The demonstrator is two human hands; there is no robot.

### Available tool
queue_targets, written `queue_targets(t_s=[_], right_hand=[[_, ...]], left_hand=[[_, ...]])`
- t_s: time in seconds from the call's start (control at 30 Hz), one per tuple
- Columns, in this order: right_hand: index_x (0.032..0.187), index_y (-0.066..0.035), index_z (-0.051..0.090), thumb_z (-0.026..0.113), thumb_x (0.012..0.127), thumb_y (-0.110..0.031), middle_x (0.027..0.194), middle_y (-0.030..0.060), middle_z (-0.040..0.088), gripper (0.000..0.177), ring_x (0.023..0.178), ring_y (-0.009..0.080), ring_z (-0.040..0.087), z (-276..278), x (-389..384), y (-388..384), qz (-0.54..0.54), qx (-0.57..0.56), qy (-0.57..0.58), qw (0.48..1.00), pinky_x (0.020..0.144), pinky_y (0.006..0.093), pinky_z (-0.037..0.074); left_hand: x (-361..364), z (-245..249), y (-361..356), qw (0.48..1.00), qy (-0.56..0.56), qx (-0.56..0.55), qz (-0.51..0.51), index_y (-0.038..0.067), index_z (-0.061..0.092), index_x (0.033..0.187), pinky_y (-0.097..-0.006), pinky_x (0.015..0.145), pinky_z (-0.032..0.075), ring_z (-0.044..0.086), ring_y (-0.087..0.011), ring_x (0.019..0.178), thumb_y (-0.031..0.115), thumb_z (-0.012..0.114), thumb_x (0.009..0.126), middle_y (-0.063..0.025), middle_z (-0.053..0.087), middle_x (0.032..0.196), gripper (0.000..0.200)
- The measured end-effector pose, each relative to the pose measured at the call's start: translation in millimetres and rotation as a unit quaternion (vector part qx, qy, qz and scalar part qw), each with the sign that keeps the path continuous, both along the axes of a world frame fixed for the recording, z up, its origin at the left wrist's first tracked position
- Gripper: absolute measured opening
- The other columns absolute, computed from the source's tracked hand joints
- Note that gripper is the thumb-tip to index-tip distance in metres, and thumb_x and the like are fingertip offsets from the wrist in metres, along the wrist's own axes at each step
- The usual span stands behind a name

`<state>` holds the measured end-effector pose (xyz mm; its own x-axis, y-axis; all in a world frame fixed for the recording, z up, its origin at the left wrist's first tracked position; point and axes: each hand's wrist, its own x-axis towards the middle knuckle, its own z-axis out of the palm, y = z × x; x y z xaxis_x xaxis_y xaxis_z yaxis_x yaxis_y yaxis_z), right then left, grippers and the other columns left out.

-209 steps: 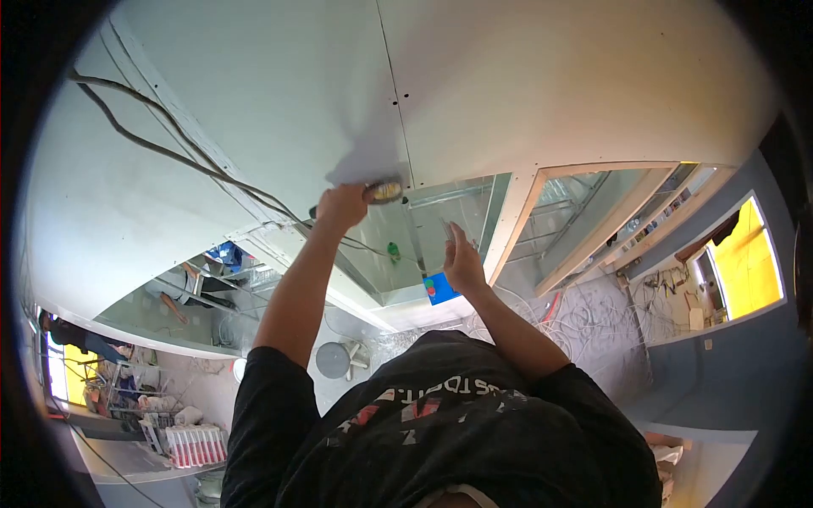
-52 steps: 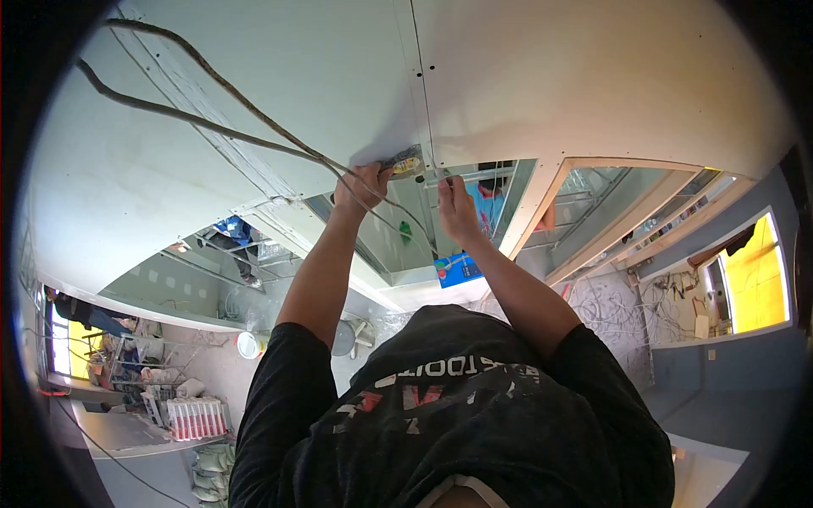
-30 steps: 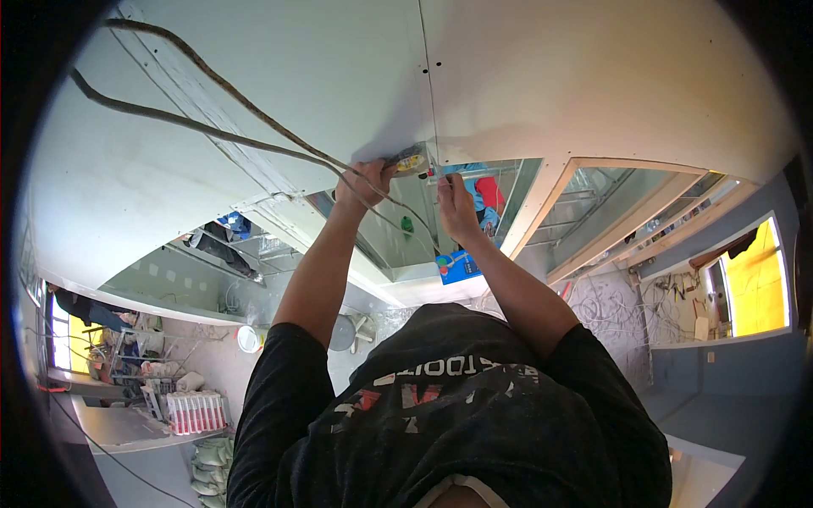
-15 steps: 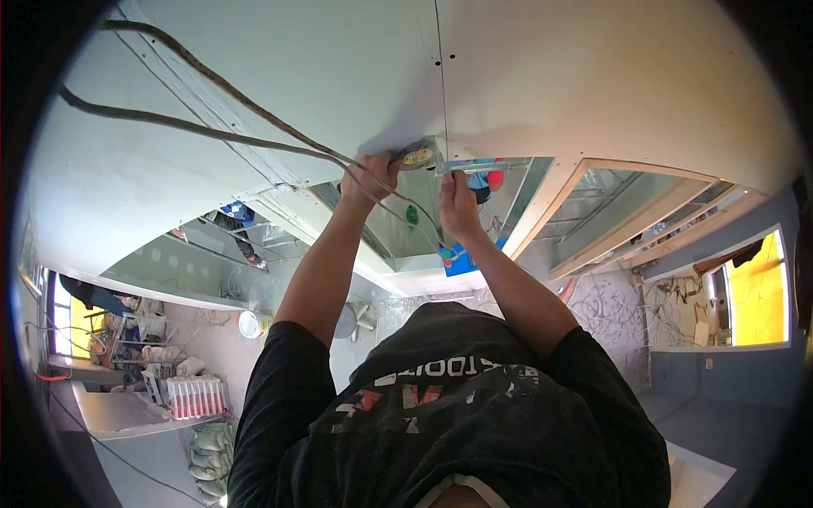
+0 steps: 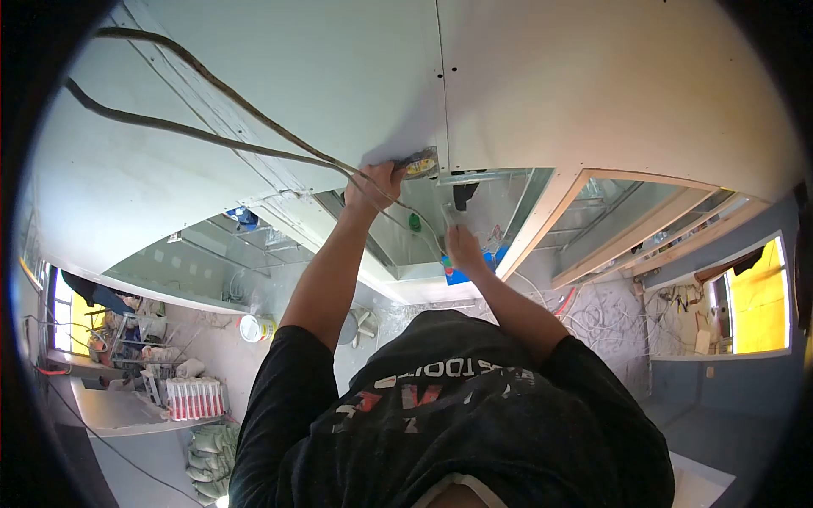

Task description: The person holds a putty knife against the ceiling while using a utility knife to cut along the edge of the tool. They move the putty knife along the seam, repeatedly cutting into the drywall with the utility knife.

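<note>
My left hand (image 5: 373, 188) is closed on a dark, flat-sided piece with a yellow label (image 5: 417, 166), against the edge of the white ceiling board (image 5: 339, 102) beside the opening. Two dark cables (image 5: 229, 93) pass in front of this hand. Below the opening's edge, my right hand (image 5: 464, 249) is curled around a pale, slim tool (image 5: 449, 217) that points up; I cannot tell its kind. A blue box (image 5: 476, 269) shows behind that hand. A small green item (image 5: 414, 222) is seen through the opening between my hands.
Wooden framing (image 5: 542, 222) borders the openings at right. Farther down are a white bucket (image 5: 254, 328), tangled cables (image 5: 597, 313) on the floor, stacked bags (image 5: 212, 453) and a red-and-white striped pack (image 5: 195, 398). A window with yellow panes (image 5: 758, 292) is at right.
My right hand has dropped from the board's edge, and the pale tool now shows above it. My left hand stays at the edge. A red and blue shape beyond the opening has gone from view.
</note>
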<state>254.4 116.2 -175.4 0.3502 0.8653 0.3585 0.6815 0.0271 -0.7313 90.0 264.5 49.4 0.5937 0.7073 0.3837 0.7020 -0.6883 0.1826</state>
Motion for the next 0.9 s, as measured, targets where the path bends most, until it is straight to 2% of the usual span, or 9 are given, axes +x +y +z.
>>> queue_targets(t_s=[0.03, 0.1, 0.13, 0.17, 0.23, 0.4, 0.57, 0.77, 0.9], right_hand=[[0.111, -0.004, 0.052, 0.041, 0.110, -0.035, 0.088, 0.0313, 0.065, 0.033, 0.086, 0.0579, 0.060, 8.0, -2.8, -14.2, -0.002, 0.003, -0.004, 1.000, 0.070, 0.0645, 0.041], [0.110, -0.004, 0.052, 0.043, 0.110, -0.033, 0.087, 0.0306, 0.064, 0.031, 0.085, 0.0576, 0.060, 38.6, -4.8, -40.0, -0.019, -0.016, 0.165, 0.986, 0.070, 0.0643, 0.041], [0.112, -0.004, 0.051, 0.044, 0.110, -0.031, 0.085, 0.0295, 0.063, 0.027, 0.084, 0.0570, 0.060, 32.6, -0.8, -36.5, -0.003, 0.090, 0.056, 0.994, 0.069, 0.0638, 0.041], [0.112, -0.004, 0.051, 0.044, 0.110, -0.031, 0.085, 0.0295, 0.063, 0.027, 0.084, 0.0570, 0.060, 52.3, 0.2, -35.2, -0.004, 0.089, 0.054, 0.995, 0.069, 0.0638, 0.041], [0.113, -0.005, 0.049, 0.045, 0.110, -0.029, 0.085, 0.0284, 0.062, 0.024, 0.084, 0.0563, 0.060, 96.3, -2.4, -27.1, 0.004, 0.071, 0.162, 0.984, 0.068, 0.0620, 0.042], [0.113, -0.005, 0.047, 0.045, 0.110, -0.027, 0.085, 0.0276, 0.063, 0.022, 0.082, 0.0553, 0.060, 149.6, -9.7, -4.0, 0.000, 0.110, 0.162, 0.981, 0.066, 0.0605, 0.043], [0.111, -0.005, 0.046, 0.045, 0.110, -0.027, 0.085, 0.0275, 0.064, 0.022, 0.079, 0.0540, 0.060, 154.9, -7.5, 7.8, 0.006, 0.126, 0.168, 0.978, 0.066, 0.0604, 0.043], [0.109, -0.005, 0.046, 0.045, 0.110, -0.027, 0.082, 0.0258, 0.063, 0.022, 0.074, 0.0525, 0.060, 155.3, -8.9, 7.9, 0.012, 0.146, 0.176, 0.973, 0.062, 0.0573, 0.043], [0.110, -0.005, 0.046, 0.047, 0.110, -0.025, 0.080, 0.0254, 0.063, 0.020, 0.074, 0.0516, 0.061, 150.8, -6.1, 12.6, 0.009, 0.140, 0.161, 0.977, 0.061, 0.0559, 0.044]], left_hand=[[0.0, -0.9, 1.7, 0.999, -0.022, 0.033, -0.017, 0.004, 0.071, 0.093, -0.0561, 0.074, 0.057, 0.070, -0.0454, 0.082, 0.039, 0.063, 0.099, -0.0227, 0.071, 0.083, 0.036], [1.6, 9.9, 0.4, 1.000, -0.003, -0.004, -0.002, 0.005, 0.072, 0.094, -0.0553, 0.077, 0.057, 0.070, -0.0446, 0.085, 0.040, 0.061, 0.099, -0.0220, 0.072, 0.087, 0.037], [1.2, 10.9, -3.0, 0.998, 0.024, -0.047, 0.014, 0.006, 0.073, 0.094, -0.0546, 0.080, 0.057, 0.071, -0.0438, 0.088, 0.040, 0.060, 0.099, -0.0214, 0.073, 0.090, 0.037], [1.6, 10.1, -3.8, 0.998, 0.022, -0.048, 0.014, 0.006, 0.073, 0.094, -0.0546, 0.080, 0.057, 0.071, -0.0438, 0.088, 0.040, 0.060, 0.099, -0.0214, 0.073, 0.090, 0.037], [1.1, 10.7, -3.0, 0.998, 0.042, -0.042, 0.023, 0.006, 0.072, 0.095, -0.0547, 0.080, 0.057, 0.071, -0.0435, 0.089, 0.040, 0.061, 0.099, -0.0215, 0.073, 0.091, 0.036], [0.3, 5.3, 1.8, 0.999, 0.028, -0.039, 0.012, 0.006, 0.072, 0.095, -0.0547, 0.080, 0.057, 0.071, -0.0438, 0.090, 0.040, 0.061, 0.099, -0.0212, 0.073, 0.093, 0.036], [-0.3, 6.7, 0.7, 1.000, -0.010, -0.004, -0.009, 0.006, 0.072, 0.096, -0.0553, 0.081, 0.057, 0.071, -0.0446, 0.090, 0.040, 0.061, 0.099, -0.0214, 0.073, 0.095, 0.036], [0.7, 9.2, 0.0, 0.997, 0.044, -0.053, 0.029, 0.005, 0.072, 0.095, -0.0559, 0.081, 0.057, 0.070, -0.0455, 0.090, 0.038, 0.063, 0.098, -0.0233, 0.072, 0.091, 0.034], [-1.7, 2.0, 3.6, 1.000, -0.002, -0.014, -0.008, 0.005, 0.071, 0.093, -0.0561, 0.078, 0.057, 0.070, -0.0458, 0.088, 0.038, 0.064, 0.097, -0.0239, 0.072, 0.090, 0.034]])
